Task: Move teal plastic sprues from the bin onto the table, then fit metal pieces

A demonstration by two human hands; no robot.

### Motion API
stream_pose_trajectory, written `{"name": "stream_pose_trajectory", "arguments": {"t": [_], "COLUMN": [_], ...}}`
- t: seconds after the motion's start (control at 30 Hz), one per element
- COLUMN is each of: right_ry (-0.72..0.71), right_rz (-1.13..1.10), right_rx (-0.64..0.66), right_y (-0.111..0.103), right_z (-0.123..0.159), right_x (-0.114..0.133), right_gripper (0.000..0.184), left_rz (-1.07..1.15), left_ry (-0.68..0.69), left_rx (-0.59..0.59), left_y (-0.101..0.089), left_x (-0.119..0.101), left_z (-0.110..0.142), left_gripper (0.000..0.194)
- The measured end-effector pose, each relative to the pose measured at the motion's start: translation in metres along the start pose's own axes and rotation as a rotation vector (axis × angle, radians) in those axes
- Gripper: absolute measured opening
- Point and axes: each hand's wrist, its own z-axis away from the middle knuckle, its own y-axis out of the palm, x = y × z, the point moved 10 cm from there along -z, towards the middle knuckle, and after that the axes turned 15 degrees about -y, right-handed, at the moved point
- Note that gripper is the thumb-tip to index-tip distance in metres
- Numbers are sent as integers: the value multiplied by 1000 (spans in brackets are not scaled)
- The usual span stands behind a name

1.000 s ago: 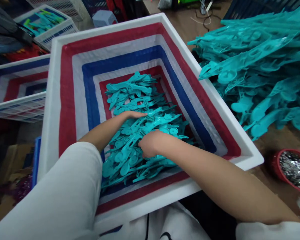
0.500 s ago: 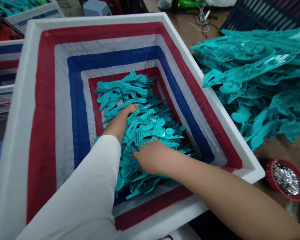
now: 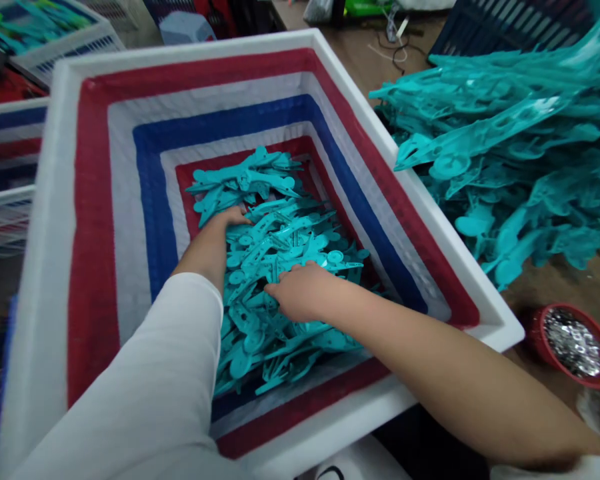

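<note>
Many teal plastic clip pieces (image 3: pixel 260 253), long with round ends, lie heaped in the bottom of a deep white-rimmed bin (image 3: pixel 35 267) with a red, white and blue striped lining. My left hand (image 3: pixel 236 215) reaches into the far left part of the heap, its visible fingers stretched out and the rest hidden among the pieces. Closer to me, my right hand (image 3: pixel 303 292) rests palm down on the heap, thumb apart from the fingers, whose tips partly sink between the pieces. I see no piece clearly gripped in either hand.
A large pile of similar teal pieces (image 3: pixel 510 153) rises just right of the bin. Below it stands a red tub (image 3: pixel 544 353) of shiny metal parts. More crates (image 3: pixel 70 57) stand at left, the upper one with teal and green pieces.
My left hand has shifted left across the heap, and pieces near it now lie spread differently. My right hand stays at nearly the same place. The view has shifted slightly.
</note>
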Motion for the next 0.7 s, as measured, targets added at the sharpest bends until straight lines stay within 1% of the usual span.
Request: {"name": "stream_pose_trajectory", "arguments": {"t": [0.03,0.1,0.13,0.17,0.23,0.27,0.3,0.33,0.4,0.43,0.47,0.5,0.57,0.63,0.7], "right_ry": [16,49,77,114,200,225,224,194,66,-3,-65,-111,-154,-160,-152], "right_rz": [8,25,40,57,89,95,91,82,56,40,26,17,7,1,8], "right_rx": [-24,-90,-140,-200,-349,-426,-499,-562,-673,-717,-757,-799,-882,-955,-1005], "right_y": [-5,-18,-26,-36,-54,-61,-66,-69,-69,-68,-66,-65,-66,-69,-73], "right_z": [3,11,17,24,40,46,50,51,45,40,35,32,30,35,44], "right_x": [-7,-23,-32,-41,-56,-59,-59,-55,-39,-31,-23,-17,-11,-10,-9], "right_gripper": [55,52,50,49,50,55,66,84,125,135,136,131,116,107,103], "left_rz": [-5,-12,0,65,325,483,632,743,855,918,1006,1129,1277,1262,1186], "left_ry": [7,24,40,60,127,169,213,254,322,359,411,481,614,690,705], "left_rx": [-9,-69,-112,-147,-182,-187,-192,-202,-251,-269,-268,-234,-117,32,146], "left_y": [-15,-53,-75,-96,-133,-145,-153,-156,-149,-142,-135,-127,-114,-102,-93], "left_x": [-5,-17,-24,-30,-38,-39,-39,-39,-37,-37,-36,-37,-44,-58,-70], "left_z": [8,30,45,63,107,132,158,185,235,257,277,294,321,337,344], "left_gripper": [32,25,25,25,27,29,30,31,40,46,51,55,69,90,105]}}
